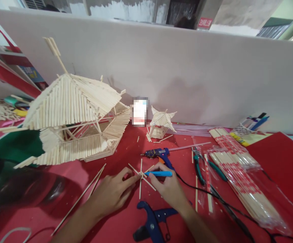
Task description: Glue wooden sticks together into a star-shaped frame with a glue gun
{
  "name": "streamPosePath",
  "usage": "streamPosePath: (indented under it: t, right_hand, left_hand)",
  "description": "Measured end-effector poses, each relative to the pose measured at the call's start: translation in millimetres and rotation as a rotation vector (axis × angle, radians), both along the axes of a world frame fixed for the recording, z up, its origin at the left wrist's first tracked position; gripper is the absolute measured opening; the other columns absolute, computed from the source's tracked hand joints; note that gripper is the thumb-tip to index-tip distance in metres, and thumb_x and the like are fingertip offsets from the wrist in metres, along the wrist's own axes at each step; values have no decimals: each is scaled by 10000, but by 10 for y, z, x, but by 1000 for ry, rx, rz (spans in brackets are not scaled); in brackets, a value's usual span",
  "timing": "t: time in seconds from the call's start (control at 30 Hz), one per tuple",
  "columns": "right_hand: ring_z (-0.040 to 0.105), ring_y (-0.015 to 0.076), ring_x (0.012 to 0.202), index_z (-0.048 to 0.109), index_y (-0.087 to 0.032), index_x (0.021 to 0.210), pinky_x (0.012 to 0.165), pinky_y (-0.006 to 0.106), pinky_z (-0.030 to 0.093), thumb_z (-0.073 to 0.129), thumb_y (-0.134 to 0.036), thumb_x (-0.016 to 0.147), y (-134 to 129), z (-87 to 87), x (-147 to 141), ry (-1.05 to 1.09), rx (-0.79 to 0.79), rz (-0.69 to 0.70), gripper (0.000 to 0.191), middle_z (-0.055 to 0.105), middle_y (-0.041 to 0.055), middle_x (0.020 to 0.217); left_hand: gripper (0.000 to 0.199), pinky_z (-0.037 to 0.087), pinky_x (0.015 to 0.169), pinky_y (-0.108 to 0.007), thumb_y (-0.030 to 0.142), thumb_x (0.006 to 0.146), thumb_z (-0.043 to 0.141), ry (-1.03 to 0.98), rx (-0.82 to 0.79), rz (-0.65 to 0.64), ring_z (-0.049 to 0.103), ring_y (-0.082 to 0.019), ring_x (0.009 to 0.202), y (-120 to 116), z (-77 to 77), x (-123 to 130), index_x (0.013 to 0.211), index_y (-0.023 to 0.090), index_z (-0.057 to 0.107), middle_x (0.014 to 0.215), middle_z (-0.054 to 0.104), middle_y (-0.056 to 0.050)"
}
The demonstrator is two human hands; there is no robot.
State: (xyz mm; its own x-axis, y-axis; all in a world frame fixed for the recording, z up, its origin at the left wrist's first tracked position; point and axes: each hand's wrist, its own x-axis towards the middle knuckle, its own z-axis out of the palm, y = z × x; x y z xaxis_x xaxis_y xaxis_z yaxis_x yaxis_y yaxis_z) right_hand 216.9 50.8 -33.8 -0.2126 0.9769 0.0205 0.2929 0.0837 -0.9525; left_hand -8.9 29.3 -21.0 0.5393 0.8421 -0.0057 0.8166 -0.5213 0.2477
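Observation:
A small star of thin wooden sticks (140,190) lies on the red tabletop, its sticks meeting at a central hub. My left hand (114,190) reaches in from the left, fingers bent, with fingertips pinching or pressing at that hub. A slim blue pen-like tool (161,173) is pinched in my right hand (170,184), its tip at the hub from the right; its exact kind cannot be made out. Just behind the star lies a blue glue gun (163,155) with a clear glue stick in its rear. In front, between my forearms, is another dark blue trigger-handled tool (152,221).
A large stick-built pavilion (78,111) stands left; a smaller one (162,121) is at the back. Green-handled pliers (199,168), packs of wooden sticks (242,179) and a black cord (199,188) lie right. A dark bottle (22,185) is at left. A white partition (199,77) rises behind.

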Motion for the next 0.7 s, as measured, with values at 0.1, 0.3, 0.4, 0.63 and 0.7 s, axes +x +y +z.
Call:
streamPosePath:
  t: [0.1, 0.3, 0.4, 0.63, 0.7]
  right_hand:
    - [657, 181, 717, 628, -208, 839, 648, 260, 489, 593, -340, 913, 3, 10, 0, -9, -1, 11, 156, 694, 18, 776]
    - [658, 187, 726, 627, -210, 848, 659, 271, 497, 594, -340, 911, 3, 16, 2, -21, -18, 18, 148, 697, 24, 783]
    - [654, 187, 721, 624, -211, 843, 646, 267, 492, 597, -343, 909, 1, 12, 3, -21, -15, 21, 150, 694, 23, 781]
    - [656, 182, 722, 627, -212, 845, 660, 264, 486, 584, -339, 916, 2, 12, 3, -27, -20, 21, 151, 695, 18, 785]
    - [658, 180, 720, 620, -214, 837, 657, 260, 487, 583, -342, 918, 0, 15, 3, -26, -21, 16, 156, 689, 14, 774]
  left_hand:
    - [483, 563, 679, -282, 252, 990, 427, 17, 2, 2, 650, -141, 667, -8, -8, 1, 1451, 389, 458, 1223, 621, -53]
    - [453, 571, 709, -302, 259, 993, 421, -15, 9, 3, 650, -140, 663, -13, -18, 3, 1424, 372, 500, 1210, 624, -59]
    - [452, 571, 700, -301, 269, 997, 422, -7, 16, 3, 652, -142, 663, -11, -26, 2, 1430, 380, 491, 1210, 623, -55]
    - [459, 559, 665, -303, 259, 1003, 409, 10, 15, -3, 660, -166, 688, -16, -28, -1, 1440, 384, 471, 1224, 615, -57]
    - [451, 553, 669, -286, 256, 1002, 410, -8, 19, 2, 652, -152, 678, -21, -27, 1, 1429, 376, 488, 1209, 616, -58]
